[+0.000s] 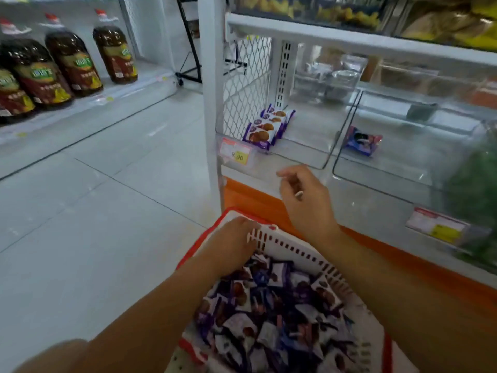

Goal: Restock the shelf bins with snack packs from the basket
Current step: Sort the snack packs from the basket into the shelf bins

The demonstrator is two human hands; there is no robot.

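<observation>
A red and white basket (301,250) full of purple and white snack packs (274,305) sits low in front of the shelf. My left hand (231,244) reaches into the basket's far end, fingers down among the packs; whether it holds one is hidden. My right hand (304,196) hovers above the basket, in front of the left clear shelf bin (295,157), fingers loosely curled and holding nothing. A row of purple cookie packs (266,127) stands in that bin's left side. One blue pack (363,142) lies in the neighbouring bin (382,173).
Price tags (236,154) hang on the bin fronts. An orange base strip (403,262) runs under the shelf. Large oil bottles (72,63) line a low shelf on the left across the tiled aisle floor (107,197). A green bag (476,189) sits at the right edge.
</observation>
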